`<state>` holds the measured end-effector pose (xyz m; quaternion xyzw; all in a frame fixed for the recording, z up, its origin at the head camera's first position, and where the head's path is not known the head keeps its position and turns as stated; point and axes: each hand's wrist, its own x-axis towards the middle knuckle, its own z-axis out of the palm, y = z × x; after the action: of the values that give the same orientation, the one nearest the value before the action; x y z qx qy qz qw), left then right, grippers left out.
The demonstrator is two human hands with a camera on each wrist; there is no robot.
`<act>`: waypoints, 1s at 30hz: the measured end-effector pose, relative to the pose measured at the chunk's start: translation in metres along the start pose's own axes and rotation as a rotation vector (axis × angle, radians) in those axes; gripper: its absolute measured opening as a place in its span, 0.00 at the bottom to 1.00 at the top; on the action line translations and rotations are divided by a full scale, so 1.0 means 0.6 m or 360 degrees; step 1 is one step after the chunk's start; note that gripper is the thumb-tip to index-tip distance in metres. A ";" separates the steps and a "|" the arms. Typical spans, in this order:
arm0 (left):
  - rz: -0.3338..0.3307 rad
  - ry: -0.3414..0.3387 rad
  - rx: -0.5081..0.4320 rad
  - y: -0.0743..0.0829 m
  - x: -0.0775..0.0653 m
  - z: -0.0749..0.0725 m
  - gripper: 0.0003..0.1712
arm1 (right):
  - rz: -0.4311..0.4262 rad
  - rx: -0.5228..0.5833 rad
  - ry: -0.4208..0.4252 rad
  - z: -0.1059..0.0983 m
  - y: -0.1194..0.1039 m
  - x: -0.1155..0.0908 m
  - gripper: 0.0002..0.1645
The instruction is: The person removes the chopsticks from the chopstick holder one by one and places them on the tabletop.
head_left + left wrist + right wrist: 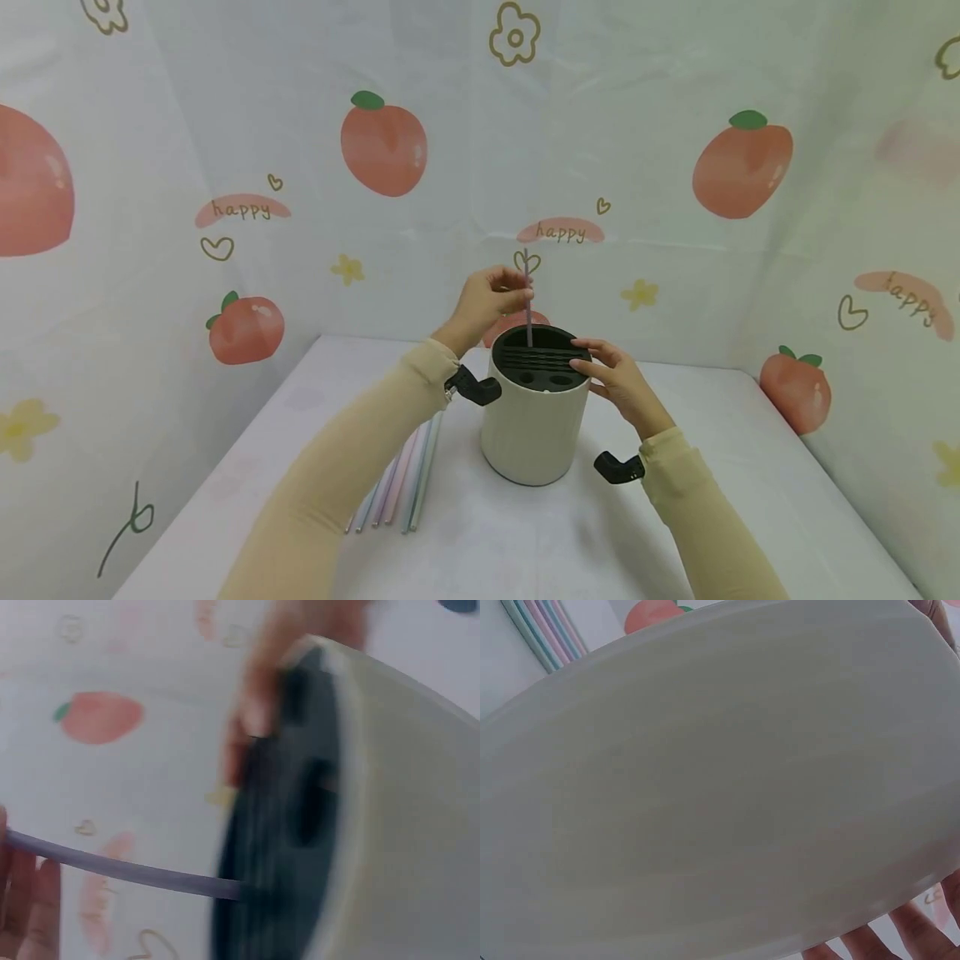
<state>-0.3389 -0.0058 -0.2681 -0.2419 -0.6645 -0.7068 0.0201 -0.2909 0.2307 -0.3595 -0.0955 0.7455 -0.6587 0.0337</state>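
Note:
A thin purple straw (528, 321) stands nearly upright, pinched by my left hand (491, 300) along its upper part. Its lower end is inside the black top of a white cylindrical holder (532, 433), in the wide opening at the back. Slots and round holes fill the rest of that black top (300, 802). My right hand (618, 379) rests on the holder's right rim, fingers extended over the edge. In the right wrist view the holder's wall (727, 780) fills most of the picture, with fingertips (922, 930) along its lower edge.
Several pastel straws (408, 483) lie side by side on the white table (465, 542), left of the holder and partly behind my left sleeve. A white curtain (600, 83) printed with peaches hangs around the table's back and sides.

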 end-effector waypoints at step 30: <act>-0.0745 0.0253 0.0658 -0.182 -0.185 -0.324 0.21 | 0.0004 -0.0027 0.0009 0.003 -0.003 -0.002 0.33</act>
<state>-0.3406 -0.2101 -0.4105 -0.0175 -0.8279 -0.5590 -0.0424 -0.2893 0.2292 -0.3580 -0.0929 0.7514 -0.6525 0.0317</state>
